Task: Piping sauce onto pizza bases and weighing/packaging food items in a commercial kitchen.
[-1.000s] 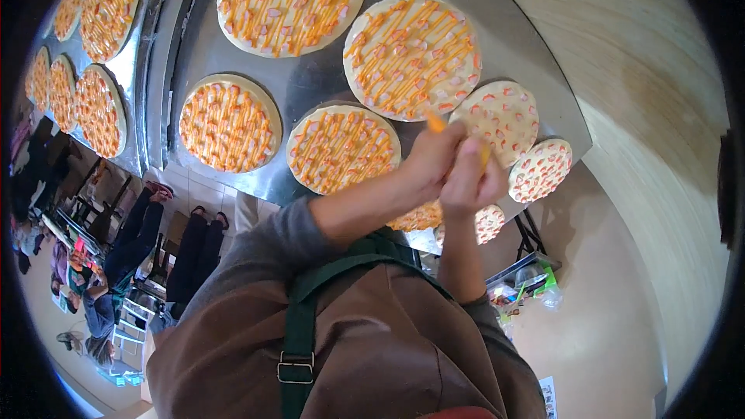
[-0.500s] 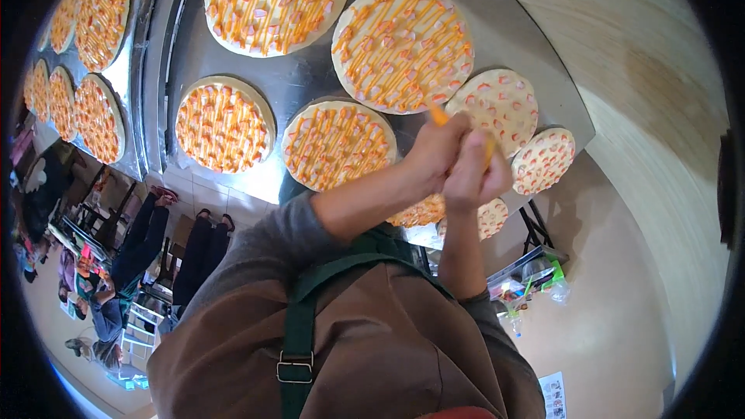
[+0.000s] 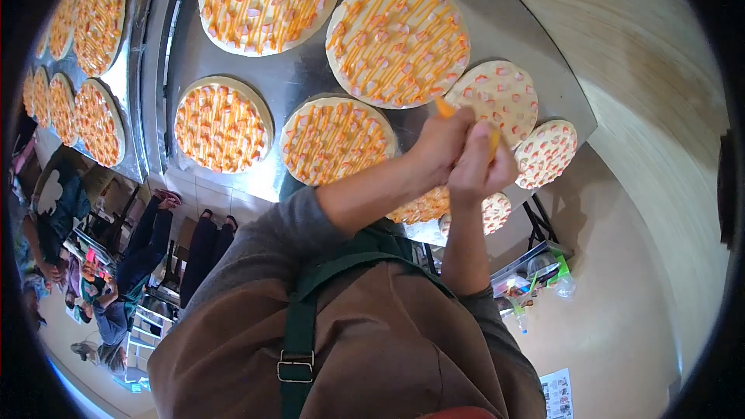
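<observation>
The left hand (image 3: 441,145) and right hand (image 3: 483,167) are wrapped around an orange piping bag (image 3: 445,108), right of centre, mostly hidden, its tapered end showing. Just above, a flat, round pizza (image 3: 397,43) carries pale dough, orange stripes and chunky pink bits on the smooth metal surface (image 3: 535,39). Lower right, a printed sheet (image 3: 557,394) is too small to read.
</observation>
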A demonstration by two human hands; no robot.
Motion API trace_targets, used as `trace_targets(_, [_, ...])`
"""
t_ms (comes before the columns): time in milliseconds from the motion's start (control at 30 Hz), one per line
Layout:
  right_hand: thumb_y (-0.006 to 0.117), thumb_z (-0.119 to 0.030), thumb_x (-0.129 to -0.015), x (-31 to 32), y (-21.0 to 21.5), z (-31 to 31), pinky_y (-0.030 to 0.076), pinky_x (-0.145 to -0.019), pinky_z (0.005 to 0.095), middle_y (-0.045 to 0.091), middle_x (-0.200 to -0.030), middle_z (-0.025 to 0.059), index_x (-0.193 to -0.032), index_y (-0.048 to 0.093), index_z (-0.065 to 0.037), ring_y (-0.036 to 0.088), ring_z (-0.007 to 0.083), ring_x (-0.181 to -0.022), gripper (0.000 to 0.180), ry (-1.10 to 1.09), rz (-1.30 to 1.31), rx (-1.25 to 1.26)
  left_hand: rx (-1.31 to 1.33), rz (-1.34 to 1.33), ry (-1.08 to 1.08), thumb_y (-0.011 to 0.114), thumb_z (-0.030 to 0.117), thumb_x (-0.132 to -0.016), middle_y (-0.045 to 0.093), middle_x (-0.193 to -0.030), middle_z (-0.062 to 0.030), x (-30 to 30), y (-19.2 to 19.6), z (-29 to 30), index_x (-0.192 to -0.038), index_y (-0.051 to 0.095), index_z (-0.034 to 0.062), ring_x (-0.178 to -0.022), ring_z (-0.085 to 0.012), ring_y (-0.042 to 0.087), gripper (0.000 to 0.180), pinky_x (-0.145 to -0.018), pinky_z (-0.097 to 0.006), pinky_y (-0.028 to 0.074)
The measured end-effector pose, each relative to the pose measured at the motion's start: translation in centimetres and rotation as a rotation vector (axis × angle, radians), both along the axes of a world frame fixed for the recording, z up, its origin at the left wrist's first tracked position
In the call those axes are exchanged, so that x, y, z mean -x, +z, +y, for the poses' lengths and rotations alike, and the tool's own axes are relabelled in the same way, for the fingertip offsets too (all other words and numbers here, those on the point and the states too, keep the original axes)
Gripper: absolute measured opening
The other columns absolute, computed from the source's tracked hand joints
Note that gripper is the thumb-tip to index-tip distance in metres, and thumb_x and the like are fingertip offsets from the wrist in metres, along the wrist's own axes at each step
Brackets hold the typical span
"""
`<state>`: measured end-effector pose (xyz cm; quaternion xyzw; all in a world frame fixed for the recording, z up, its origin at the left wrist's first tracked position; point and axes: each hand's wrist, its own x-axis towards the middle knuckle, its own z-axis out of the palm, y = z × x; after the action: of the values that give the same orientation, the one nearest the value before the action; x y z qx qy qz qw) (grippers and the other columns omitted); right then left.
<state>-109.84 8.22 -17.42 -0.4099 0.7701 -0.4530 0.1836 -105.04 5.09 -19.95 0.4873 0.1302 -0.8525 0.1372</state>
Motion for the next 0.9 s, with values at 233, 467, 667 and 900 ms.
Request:
trace_targets(233, [0.053,-0.011,-0.089,2.2,-1.1,-2.1,0.022,-0.043,0.0227,0.040,-0.049,-0.0044,-0.054,0.042,-0.005,0.033,0.0026,-0.048,0.037,-0.074,-0.092,0.065,0.178,0.061,-0.093,0.053,0.022,-0.089,0.056,-0.073,-0.0041,2.6,-1.4,-2.3,-0.078,0.057,0.0037,-0.063,-0.0096,0.053,0.022,-0.053,-0.029,0.045])
trace_targets(467, [0.052,-0.010,-0.088,0.6,-0.3,0.1,0.021,-0.043,0.0228,0.039,-0.049,-0.0047,-0.054,0.042,-0.005,0.032,0.0028,-0.047,0.036,-0.076,-0.086,-0.011,0.082,-0.006,-0.044,0.052,0.022,-0.089,0.056,-0.071,-0.0049,1.0,-0.1,-0.3,-0.078,0.057,0.0029,-0.062,-0.0097,0.053,0.023,-0.051,-0.029,0.045])
trace_targets(667, [0.055,-0.008,-0.088,1.9,-1.2,-1.2,0.022,-0.043,0.0223,0.037,-0.049,-0.0062,-0.054,0.042,-0.005,0.031,0.0022,-0.047,0.036,-0.109,-0.189,0.077,0.102,0.041,-0.053,0.052,0.024,-0.088,0.055,-0.067,-0.0055,2.6,-1.8,-1.1,-0.074,0.055,0.0022,-0.058,-0.0107,0.052,0.026,-0.049,-0.028,0.044])
trace_targets(900, [0.043,-0.017,-0.091,-0.6,0.2,-0.8,0.024,-0.046,0.0239,0.035,-0.047,-0.0016,-0.054,0.036,-0.009,0.030,0.0073,-0.044,0.039,-0.122,-0.554,0.365,0.054,0.046,0.138,0.063,0.027,-0.084,0.057,-0.070,-0.0041,0.1,1.0,-0.6,-0.079,0.057,0.0059,-0.059,-0.0125,0.057,0.023,-0.052,-0.029,0.047])
